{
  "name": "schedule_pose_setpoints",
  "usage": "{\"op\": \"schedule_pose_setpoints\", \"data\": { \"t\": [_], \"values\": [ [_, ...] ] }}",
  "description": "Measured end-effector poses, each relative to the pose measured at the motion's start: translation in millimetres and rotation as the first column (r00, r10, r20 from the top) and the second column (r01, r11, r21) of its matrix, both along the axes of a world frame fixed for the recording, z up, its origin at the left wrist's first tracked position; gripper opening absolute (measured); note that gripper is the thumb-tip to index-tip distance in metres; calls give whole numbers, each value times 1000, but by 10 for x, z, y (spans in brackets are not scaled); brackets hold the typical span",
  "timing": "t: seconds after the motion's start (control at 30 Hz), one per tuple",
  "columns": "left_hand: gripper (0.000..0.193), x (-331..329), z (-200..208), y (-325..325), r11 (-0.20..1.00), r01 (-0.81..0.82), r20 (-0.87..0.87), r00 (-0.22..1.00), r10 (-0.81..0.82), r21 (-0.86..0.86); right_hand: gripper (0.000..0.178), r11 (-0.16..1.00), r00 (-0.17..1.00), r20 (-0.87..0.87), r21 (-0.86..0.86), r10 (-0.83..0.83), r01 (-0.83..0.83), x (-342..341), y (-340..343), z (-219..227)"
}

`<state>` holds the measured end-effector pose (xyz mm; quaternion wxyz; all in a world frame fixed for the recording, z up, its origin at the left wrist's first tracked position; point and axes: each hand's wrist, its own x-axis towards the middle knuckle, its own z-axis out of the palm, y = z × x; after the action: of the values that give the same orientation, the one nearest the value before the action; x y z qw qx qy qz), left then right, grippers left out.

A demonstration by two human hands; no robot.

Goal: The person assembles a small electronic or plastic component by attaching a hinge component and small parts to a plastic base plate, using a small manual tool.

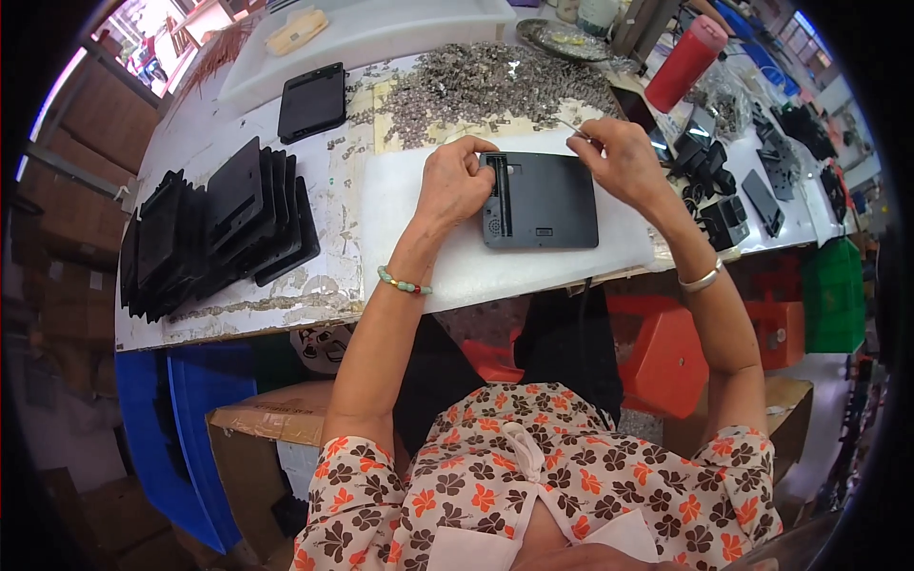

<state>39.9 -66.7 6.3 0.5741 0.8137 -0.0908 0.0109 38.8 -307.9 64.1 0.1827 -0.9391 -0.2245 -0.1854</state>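
A dark grey plastic casing [552, 200] with a long slot along its left side lies flat in front of me on a white sheet [409, 257]. My left hand [457, 186] is at its upper left corner, thumb and fingers pinched together over the slot; whatever they hold is hidden. Beyond the casing's upper right corner, my right hand [619, 157] is closed on a thin metal tool [568, 125], whose tip points toward a heap of small metal pieces [495, 86]. The tool's exact kind is too small to tell.
Stacked black plastic casings [219, 224] stand on the left, with a single casing [312, 102] farther back. A white tray [381, 33] lies at the far side. To the right are a red bottle [685, 62] and several black parts [728, 219].
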Motion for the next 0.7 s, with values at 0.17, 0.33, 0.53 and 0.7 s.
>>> {"op": "schedule_pose_setpoints", "data": {
  "t": [0.17,0.33,0.53,0.7],
  "values": [
    [26,-18,32,29,992,16,11,1000,-15,-123,42,985,958,-286,159,-22,71,-24,-270,-94],
    [23,-47,67,-5,978,48,57,998,-37,-201,40,689,691,-666,641,280,338,-358,-170,-124],
    [19,-76,118,-52,987,46,182,983,-18,-152,33,619,729,-595,724,337,305,-463,-98,-159],
    [16,-74,85,-57,990,14,223,975,19,-144,29,612,774,-534,751,342,248,-591,-8,-131]
  ]
}}
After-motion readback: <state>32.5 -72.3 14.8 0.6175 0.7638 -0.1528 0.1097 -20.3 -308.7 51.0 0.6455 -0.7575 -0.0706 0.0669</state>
